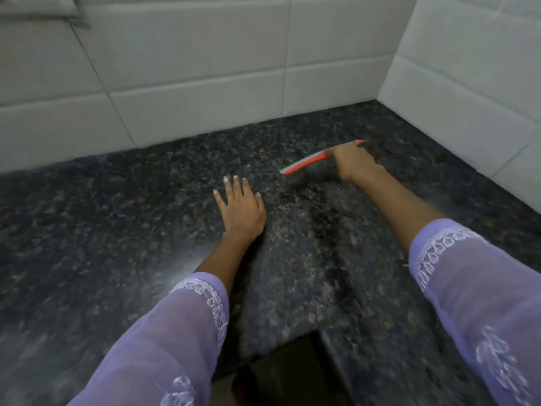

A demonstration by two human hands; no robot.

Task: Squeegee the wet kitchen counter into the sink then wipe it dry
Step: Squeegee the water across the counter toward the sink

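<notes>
Gripping the orange squeegee [310, 160] in the right hand [355, 165], fingers wrapped round it, blade lying on the dark granite counter [117, 218] near the tiled corner. Resting the left hand [238, 208] flat, fingers spread, just beside it.

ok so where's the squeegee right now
In the head view the squeegee is right of centre on the dark granite counter, gripped by the right hand, near the corner of the white tiled walls.
</notes>
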